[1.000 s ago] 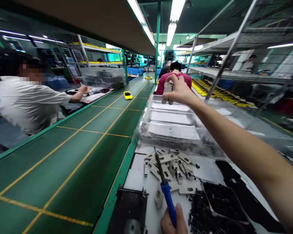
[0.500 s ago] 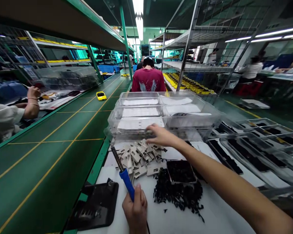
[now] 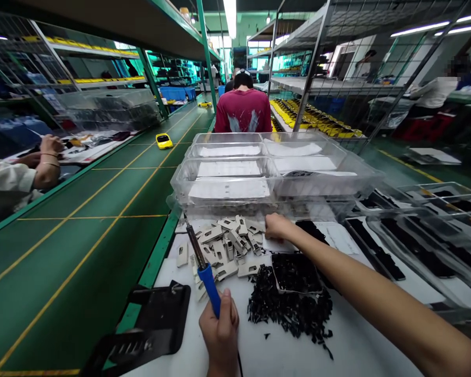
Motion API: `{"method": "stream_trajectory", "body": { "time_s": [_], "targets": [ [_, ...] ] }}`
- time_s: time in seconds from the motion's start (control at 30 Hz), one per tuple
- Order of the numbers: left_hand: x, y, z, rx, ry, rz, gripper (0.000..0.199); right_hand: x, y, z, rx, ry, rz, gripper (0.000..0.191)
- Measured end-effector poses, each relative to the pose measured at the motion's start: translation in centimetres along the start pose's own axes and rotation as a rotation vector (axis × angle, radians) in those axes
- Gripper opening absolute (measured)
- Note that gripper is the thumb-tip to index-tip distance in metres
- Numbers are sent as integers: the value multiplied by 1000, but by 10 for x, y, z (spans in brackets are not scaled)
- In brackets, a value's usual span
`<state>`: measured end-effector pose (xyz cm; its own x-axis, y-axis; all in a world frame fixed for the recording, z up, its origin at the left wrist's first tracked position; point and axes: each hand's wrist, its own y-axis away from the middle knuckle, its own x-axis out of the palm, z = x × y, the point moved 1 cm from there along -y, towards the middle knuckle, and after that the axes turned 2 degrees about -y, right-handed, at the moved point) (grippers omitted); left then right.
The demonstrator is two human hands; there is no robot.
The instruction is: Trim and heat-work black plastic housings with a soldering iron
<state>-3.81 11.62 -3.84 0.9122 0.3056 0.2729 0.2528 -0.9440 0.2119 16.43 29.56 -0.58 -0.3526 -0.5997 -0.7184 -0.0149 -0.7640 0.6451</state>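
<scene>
My left hand (image 3: 221, 327) grips a soldering iron (image 3: 209, 285) by its blue handle, the metal tip slanting up and away to the left. Reaching across the table, my right hand (image 3: 278, 227) has its fingers closed over the near edge of a white sheet area. What is in those fingers, if anything, is hidden. Just left of it lies a pile of light grey plastic parts (image 3: 227, 243). Below it are a small tray (image 3: 297, 273) of black bits and a heap of small black pieces (image 3: 292, 314) spilled around it.
Clear plastic bins (image 3: 227, 198) with white sheets stand behind the pile. To the right are trays with black strips (image 3: 416, 246). A black stand (image 3: 160, 319) sits at the left edge beside a green conveyor (image 3: 113, 209) carrying a yellow toy car (image 3: 164, 141). A person in red (image 3: 243, 110) sits ahead.
My right hand has moved nearer and to the right, from the bin's front edge down beside the grey parts, and its fingers have closed. The left hand still holds the soldering iron.
</scene>
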Motion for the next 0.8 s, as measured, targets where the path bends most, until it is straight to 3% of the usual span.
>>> {"method": "stream_trajectory", "body": {
  "time_s": [0.2, 0.4, 0.5, 0.67, 0.8],
  "targets": [
    [-2, -1, 1, 12, -30, 22, 53, -10, 13, -10, -1, -119, -36, 26],
    [-3, 1, 1, 1, -53, 30, 50, -4, 85, -43, -162, -229, -59, 17],
    [-2, 2, 0, -6, -71, 36, 48, 2, 105, -57, -184, -198, -30, 7],
    [-2, 2, -2, -33, -85, 46, 48, -12, 77, -74, -73, 37, -113, 13],
    [-1, 3, -2, -75, -36, 17, 48, -20, 53, -70, -24, 257, -39, 25]
  ]
}}
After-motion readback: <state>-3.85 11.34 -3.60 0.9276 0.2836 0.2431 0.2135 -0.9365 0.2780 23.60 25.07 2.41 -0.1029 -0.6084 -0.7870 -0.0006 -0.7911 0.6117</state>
